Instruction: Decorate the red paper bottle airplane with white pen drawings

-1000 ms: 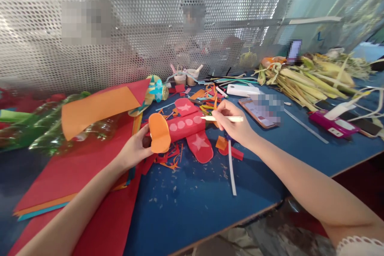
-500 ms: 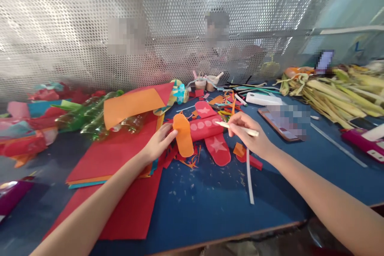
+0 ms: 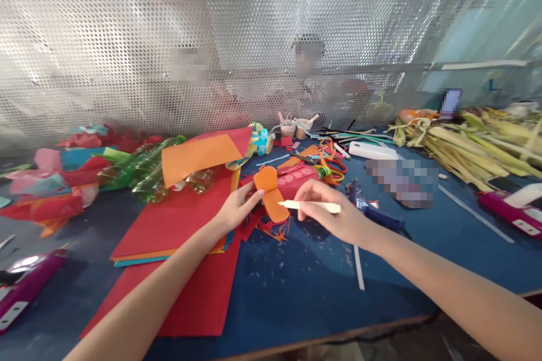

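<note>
An orange paper cutout with rounded ends (image 3: 270,198) is held by its left edge, between the thumb and fingers of my left hand (image 3: 239,207). My right hand (image 3: 339,224) grips a slim cream-coloured pen (image 3: 319,207), its tip at the right side of the cutout, where I cannot tell if it touches. Just behind lies a bottle wrapped in red paper (image 3: 292,179), with pale pink circles along it and a green cap at its right end. My right hand partly hides the table there. Red and orange paper scraps (image 3: 277,232) lie below the cutout.
Stacked coloured paper sheets (image 3: 169,225) lie at left, with green plastic bottles (image 3: 148,172) behind. A dark blue wrapper (image 3: 383,217) is right of my right hand. Dried husks (image 3: 461,141) pile at far right. Purple tools (image 3: 31,287) lie at left and right. A perforated screen (image 3: 254,39) stands behind.
The pen has moved from the red bottle's circles to the orange cutout, which now leans differently. The star-marked red pieces no longer show. A blue wrapper and the green cap are now visible.
</note>
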Motion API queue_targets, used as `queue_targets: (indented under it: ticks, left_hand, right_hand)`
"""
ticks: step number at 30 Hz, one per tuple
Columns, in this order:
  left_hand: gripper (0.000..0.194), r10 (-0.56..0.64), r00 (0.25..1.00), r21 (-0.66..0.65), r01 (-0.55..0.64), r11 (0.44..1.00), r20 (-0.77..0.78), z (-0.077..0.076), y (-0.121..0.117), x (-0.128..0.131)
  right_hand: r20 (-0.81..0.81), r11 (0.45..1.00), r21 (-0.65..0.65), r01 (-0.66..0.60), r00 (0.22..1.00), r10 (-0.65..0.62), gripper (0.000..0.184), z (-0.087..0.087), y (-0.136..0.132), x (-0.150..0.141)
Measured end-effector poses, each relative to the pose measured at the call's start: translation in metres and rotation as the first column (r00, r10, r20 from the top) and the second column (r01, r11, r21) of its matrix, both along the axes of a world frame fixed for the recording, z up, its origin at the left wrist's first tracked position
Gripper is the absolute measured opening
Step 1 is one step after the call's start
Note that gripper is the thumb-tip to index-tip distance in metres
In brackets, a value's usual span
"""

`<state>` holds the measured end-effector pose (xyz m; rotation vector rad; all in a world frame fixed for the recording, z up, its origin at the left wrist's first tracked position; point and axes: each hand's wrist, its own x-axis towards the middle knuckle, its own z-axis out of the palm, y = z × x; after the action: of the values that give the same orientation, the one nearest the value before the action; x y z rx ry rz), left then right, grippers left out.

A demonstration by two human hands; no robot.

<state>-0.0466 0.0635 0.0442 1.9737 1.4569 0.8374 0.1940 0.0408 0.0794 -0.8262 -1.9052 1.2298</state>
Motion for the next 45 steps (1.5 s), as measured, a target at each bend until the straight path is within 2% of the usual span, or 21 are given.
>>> queue_targets:
  ticks: [4, 8, 11, 15, 24, 35, 45]
  left_hand:
    - [0.057, -0.033, 0.999, 0.023, 0.033, 0.999, -0.001, -0.001, 0.001, -0.002]
    - [0.053, -0.065, 0.997, 0.08, 0.067, 0.995, -0.032, -0.003, 0.002, -0.004]
    - [0.048, -0.046, 0.998, 0.066, 0.049, 0.997, -0.051, -0.003, 0.001, -0.004]
    - [0.044, -0.03, 1.0, 0.031, 0.03, 0.999, 0.003, -0.003, 0.001, -0.004]
    - [0.047, -0.033, 0.999, 0.042, 0.033, 0.999, -0.007, -0.005, 0.001, -0.003]
    - [0.044, -0.041, 0.999, 0.048, 0.042, 0.998, -0.01, -0.004, 0.001, -0.002]
    - [0.044, -0.034, 0.999, 0.045, 0.035, 0.998, -0.031, -0.004, 0.002, -0.003]
  right_hand:
    - [-0.088, 0.998, 0.001, 0.069, 0.994, -0.069, 0.021, -0.004, 0.008, -0.024]
    - [-0.166, 0.995, 0.002, 0.098, 0.981, -0.096, 0.015, -0.013, 0.022, -0.03]
    - [-0.145, 0.993, 0.027, 0.111, 0.984, -0.106, 0.015, -0.018, 0.025, -0.027]
    - [-0.108, 0.989, 0.082, 0.12, 0.988, -0.111, 0.019, -0.021, 0.025, -0.025]
    - [-0.076, 0.99, 0.112, 0.089, 0.994, -0.081, 0.022, -0.031, 0.026, -0.028]
    - [-0.09, 0.992, 0.114, 0.052, 0.995, -0.042, 0.019, -0.03, 0.022, -0.031]
    - [-0.032, 0.966, 0.199, 0.166, 0.986, -0.163, 0.02, -0.028, 0.024, -0.025]
